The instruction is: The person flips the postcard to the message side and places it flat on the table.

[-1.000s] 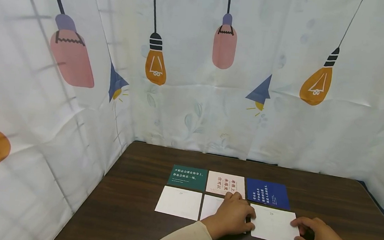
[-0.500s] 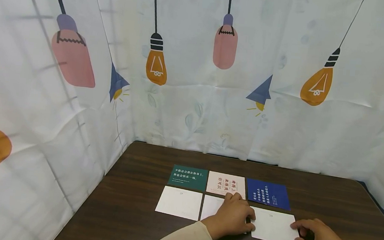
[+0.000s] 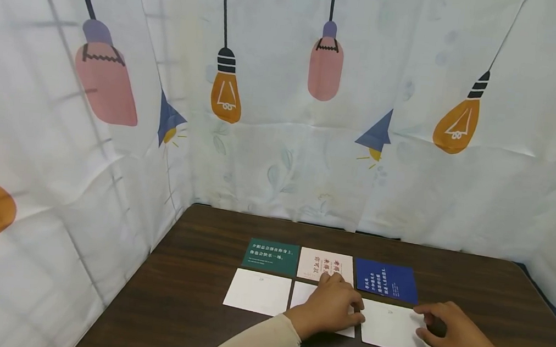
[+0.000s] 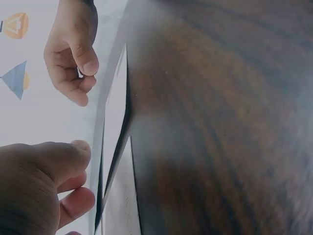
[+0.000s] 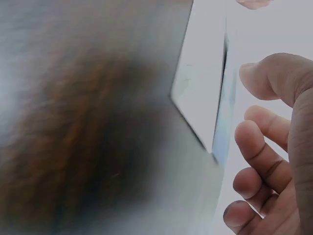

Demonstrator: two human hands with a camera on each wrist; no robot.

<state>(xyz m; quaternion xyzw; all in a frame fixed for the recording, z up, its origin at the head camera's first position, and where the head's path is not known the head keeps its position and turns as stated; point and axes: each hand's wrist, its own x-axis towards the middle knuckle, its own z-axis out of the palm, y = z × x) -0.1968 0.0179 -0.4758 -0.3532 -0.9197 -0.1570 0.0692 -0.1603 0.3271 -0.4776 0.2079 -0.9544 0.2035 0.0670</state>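
Observation:
A white card [image 3: 391,328] lies at the right end of the near row on the dark table. Just off its left edge is my left hand [image 3: 331,306], thumb and forefinger bent with a gap between them. My right hand [image 3: 454,335] hovers at the card's right edge; in the right wrist view its thumb [image 5: 274,78] and fingers [image 5: 259,152] are apart and hold nothing. In the left wrist view both hands stand above the card [image 4: 115,117]. The middle white card [image 3: 301,293] is partly hidden under my left hand.
Another white card [image 3: 259,292] lies at the left of the near row. Behind stand a green card [image 3: 270,264], a pink card [image 3: 314,262] and a blue card [image 3: 397,283], edge to edge. A curtain [image 3: 269,156] with printed lamps hangs past the table's far edge.
Both hands have come off the right-hand white card, drifting slightly left and up. Shortly before, that card slid a little toward me, leaving a gap below the blue card.

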